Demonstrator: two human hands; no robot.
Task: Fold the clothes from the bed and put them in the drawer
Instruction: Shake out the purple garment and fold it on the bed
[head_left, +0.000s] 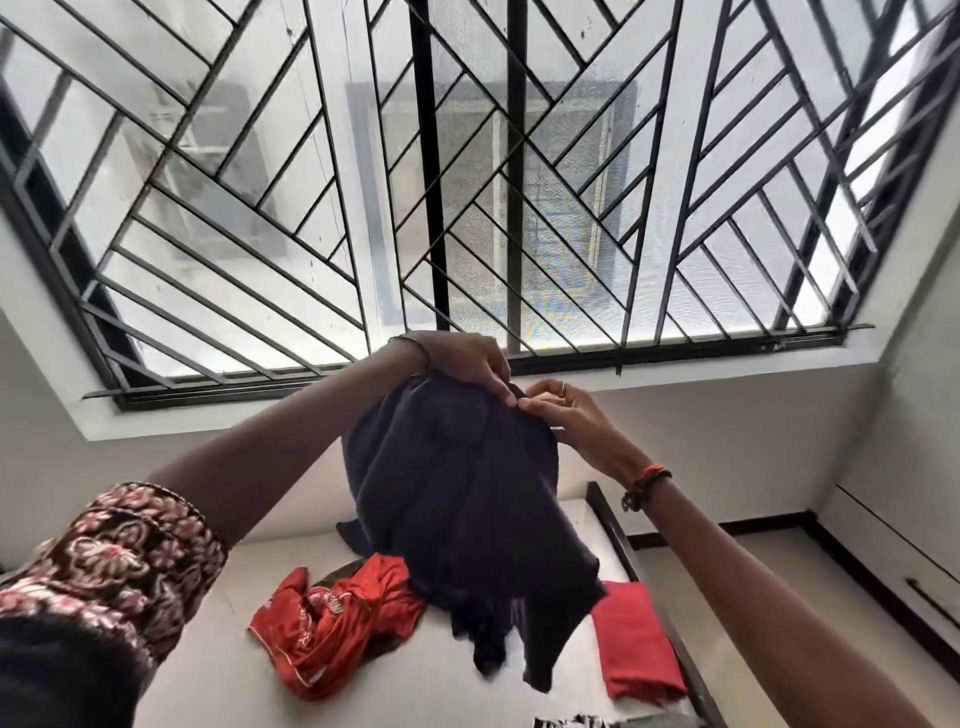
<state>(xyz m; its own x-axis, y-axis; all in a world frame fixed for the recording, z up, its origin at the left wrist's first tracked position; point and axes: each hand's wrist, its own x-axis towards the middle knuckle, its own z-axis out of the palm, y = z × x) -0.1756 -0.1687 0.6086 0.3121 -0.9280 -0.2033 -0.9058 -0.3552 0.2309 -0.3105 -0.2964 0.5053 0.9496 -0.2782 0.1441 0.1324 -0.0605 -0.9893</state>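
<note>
The dark navy cloth garment (457, 499) in my fingers (501, 387) looks soft and matt, with a fine knit. The crumpled orange-red fabric garment (332, 623) has a slight sheen; the folded red cloth (634, 642) is matt. The white bed sheet (208, 675) looks smooth. My floral printed sleeve (119, 566) is woven cloth. The black metal window grille (260, 218) looks painted.

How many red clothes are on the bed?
2: a crumpled red garment lies left of the hanging dark garment, and a folded red cloth lies right, near the bed's edge. More may be hidden.
</note>
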